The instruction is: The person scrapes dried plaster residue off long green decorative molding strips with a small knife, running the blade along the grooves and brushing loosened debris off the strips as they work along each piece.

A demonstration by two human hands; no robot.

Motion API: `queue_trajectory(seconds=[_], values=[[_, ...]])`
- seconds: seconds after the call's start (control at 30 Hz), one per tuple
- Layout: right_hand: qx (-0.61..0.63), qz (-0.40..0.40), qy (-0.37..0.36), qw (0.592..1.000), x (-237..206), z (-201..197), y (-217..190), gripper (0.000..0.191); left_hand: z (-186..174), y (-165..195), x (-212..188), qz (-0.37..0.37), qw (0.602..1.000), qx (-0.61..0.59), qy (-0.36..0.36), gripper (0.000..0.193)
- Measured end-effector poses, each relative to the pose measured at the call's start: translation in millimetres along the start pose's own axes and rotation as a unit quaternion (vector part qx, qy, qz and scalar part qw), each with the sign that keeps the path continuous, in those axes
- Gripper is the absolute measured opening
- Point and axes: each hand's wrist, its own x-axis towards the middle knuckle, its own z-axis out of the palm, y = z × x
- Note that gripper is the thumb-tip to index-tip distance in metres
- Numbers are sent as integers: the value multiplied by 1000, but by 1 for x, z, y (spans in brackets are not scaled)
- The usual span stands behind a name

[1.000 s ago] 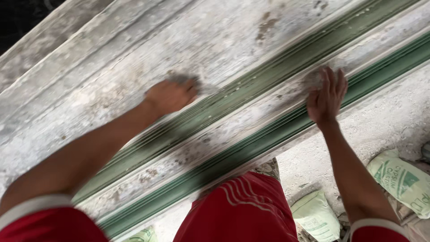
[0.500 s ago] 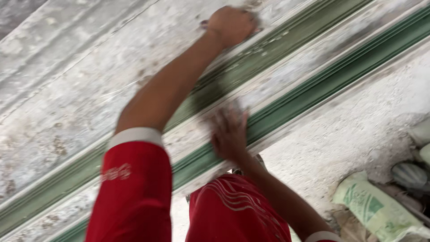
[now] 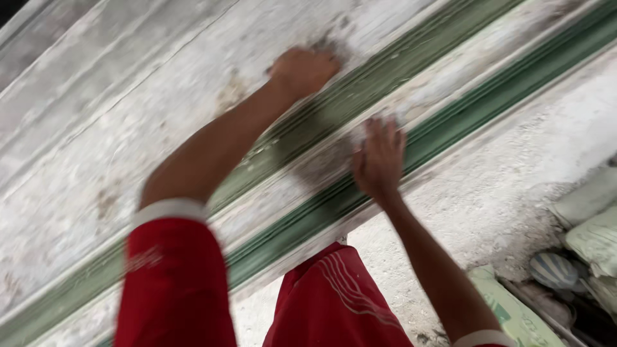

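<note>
A long weathered board (image 3: 116,148), whitish with worn paint and two green grooved strips, fills most of your view and runs from the lower left to the upper right. Beyond its lower edge lies a pale gritty floor (image 3: 501,193), with sacks (image 3: 594,234) piled at the right. Your red shorts (image 3: 334,302) show just below the board's lower edge. Your left hand (image 3: 303,69) is closed into a fist and presses on the board above the upper green strip; anything inside it is hidden. Your right hand (image 3: 379,157) lies open, fingers spread, flat between the two green strips.
</note>
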Motion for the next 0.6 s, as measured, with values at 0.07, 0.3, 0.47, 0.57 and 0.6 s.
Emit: queue_trajectory(seconds=[0.07,0.3,0.47,0.57,0.6], values=[[16,-4,-17,1000,0,-11,-11,58,-29,27,99,35,994,34,100,22],[-86,-10,-183,979,83,-71,126,50,-98,64,231,74,983,18,166,24],[-103,107,-33,988,183,-129,344,67,-83,53,213,69,998,1,-11,33],[-64,140,-104,982,211,-139,379,69,-88,65,262,55,998,-33,-2,28],[-72,135,-106,983,213,-138,384,67,-97,77,297,52,998,-37,6,27]])
